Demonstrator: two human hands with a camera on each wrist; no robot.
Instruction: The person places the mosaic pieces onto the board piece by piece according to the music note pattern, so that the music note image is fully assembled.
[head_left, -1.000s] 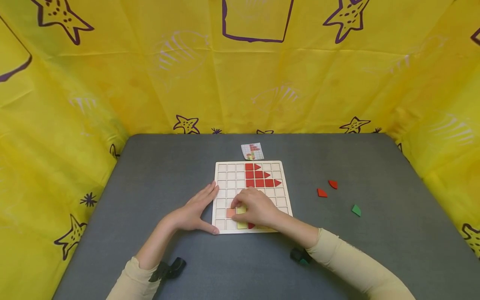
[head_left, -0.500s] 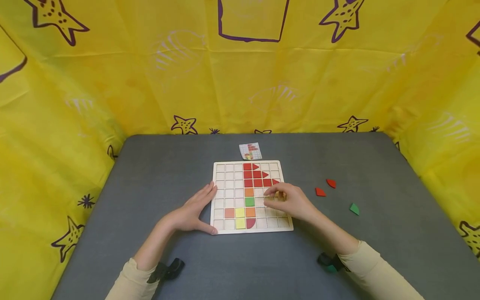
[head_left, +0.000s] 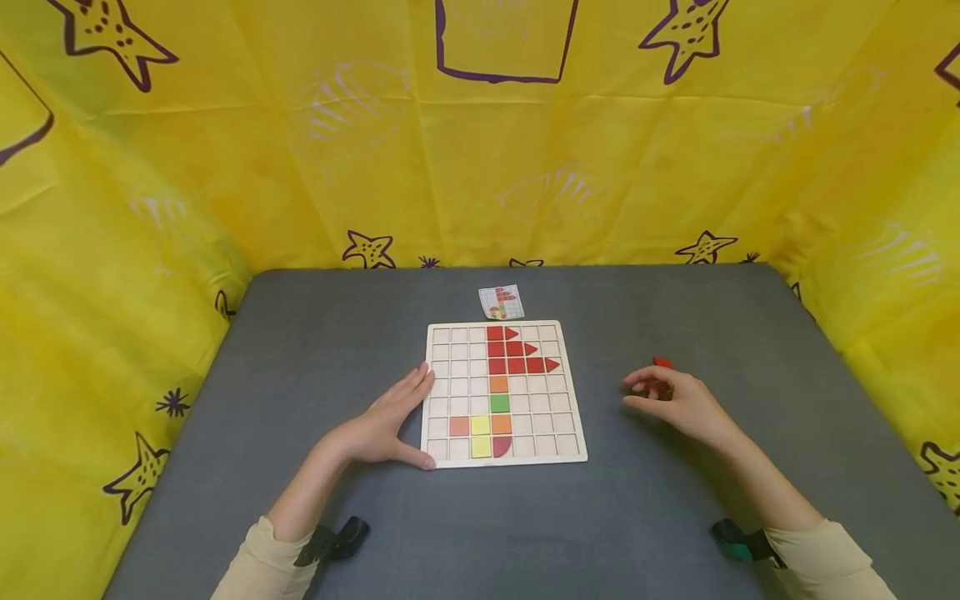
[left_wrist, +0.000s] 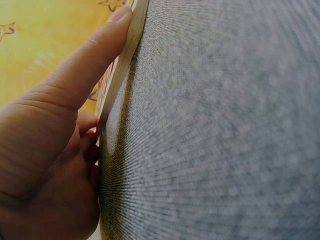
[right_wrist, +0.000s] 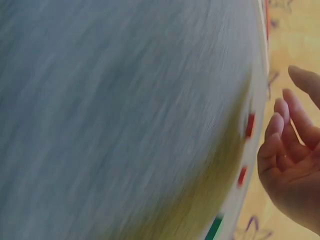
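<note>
A wooden grid board [head_left: 543,425] lies on the table with coloured tiles in it: red squares and triangles at the top, then orange, green [head_left: 500,403] and yellow squares and a dark red quarter-circle below. Along its left edge rests my left hand [head_left: 382,427], fingers extended and thumb at the near-left corner. To the right of the board my right hand [head_left: 678,404] hovers above the table, holding nothing, fingers loosely bent. Under and behind it lie loose tiles: two red ones [right_wrist: 250,125] and a green tile [right_wrist: 214,228] show in the right wrist view.
Just beyond the board lies a small printed card [head_left: 501,302] with a coloured grid pattern. Yellow patterned cloth [head_left: 480,167] hangs behind and at both sides of the grey table [head_left: 337,333].
My right hand has left the lower part of the board, where an orange square now shows uncovered, and moved right to the loose tiles. My left hand has stayed at the edge.
</note>
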